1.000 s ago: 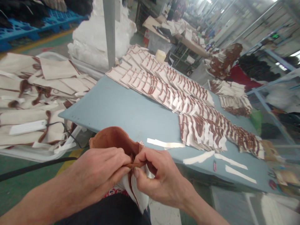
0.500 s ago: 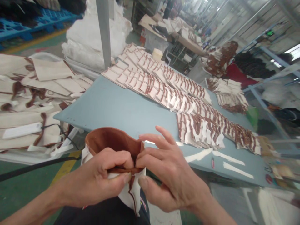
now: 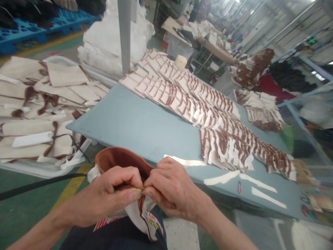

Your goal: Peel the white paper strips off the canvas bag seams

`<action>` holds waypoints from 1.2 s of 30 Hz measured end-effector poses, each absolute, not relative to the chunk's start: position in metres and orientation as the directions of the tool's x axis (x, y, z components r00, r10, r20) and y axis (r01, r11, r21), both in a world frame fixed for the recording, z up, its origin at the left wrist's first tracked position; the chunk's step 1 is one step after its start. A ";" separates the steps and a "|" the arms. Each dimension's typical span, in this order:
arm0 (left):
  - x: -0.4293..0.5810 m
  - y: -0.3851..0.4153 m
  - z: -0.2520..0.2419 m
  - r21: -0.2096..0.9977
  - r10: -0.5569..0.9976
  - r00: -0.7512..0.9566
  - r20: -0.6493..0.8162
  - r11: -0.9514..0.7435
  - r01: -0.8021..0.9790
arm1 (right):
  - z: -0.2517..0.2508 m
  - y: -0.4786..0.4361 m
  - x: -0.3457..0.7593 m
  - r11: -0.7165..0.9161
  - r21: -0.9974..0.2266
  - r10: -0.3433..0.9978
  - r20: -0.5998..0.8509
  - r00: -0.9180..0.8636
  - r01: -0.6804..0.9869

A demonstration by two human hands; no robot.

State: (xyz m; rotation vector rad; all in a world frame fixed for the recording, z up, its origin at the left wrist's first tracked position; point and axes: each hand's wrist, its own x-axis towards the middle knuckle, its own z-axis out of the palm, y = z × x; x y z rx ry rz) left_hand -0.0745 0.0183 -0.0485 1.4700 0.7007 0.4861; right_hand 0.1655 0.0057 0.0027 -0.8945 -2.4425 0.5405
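A sewn fabric piece (image 3: 122,158), off-white outside with a brown lining, hangs between my hands above my lap, its rim gaping towards me. My left hand (image 3: 114,194) pinches the near rim between thumb and bent fingers. Close against it, my right hand (image 3: 174,189) is closed on the same rim, thumb and fingertips pressed together. Both thumbs almost meet at a seam. Below them a white flap (image 3: 142,220) with a dark brown edge hangs down. What lies right under the fingertips is hidden.
A blue-grey table (image 3: 117,118) stands ahead, bearing overlapping rows of off-white and brown pieces (image 3: 177,93). White strips (image 3: 221,177) and a small red tool (image 3: 239,187) lie near its front edge. At left, a bin (image 3: 65,170) overflows with similar pieces; a grey post (image 3: 125,38) rises behind.
My right hand has closed from spread fingers into a pinch on the rim beside my left hand. The view has shifted slightly, so the table appears a little further right.
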 end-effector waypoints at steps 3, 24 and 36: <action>-0.074 0.016 -0.053 0.960 0.636 0.750 -0.179 0.281 -0.010 | -0.002 0.003 0.161 0.720 -0.525 0.681 0.406 -0.610 0.454; -0.074 0.029 -0.009 0.954 0.587 0.791 -0.169 -0.105 0.281 | 0.030 -0.014 0.156 0.748 -0.249 0.663 0.314 -0.680 0.615; -0.068 0.034 0.003 0.851 0.495 0.867 -0.057 -0.430 0.301 | 0.037 -0.024 0.165 0.693 -0.386 0.697 0.142 -0.703 0.609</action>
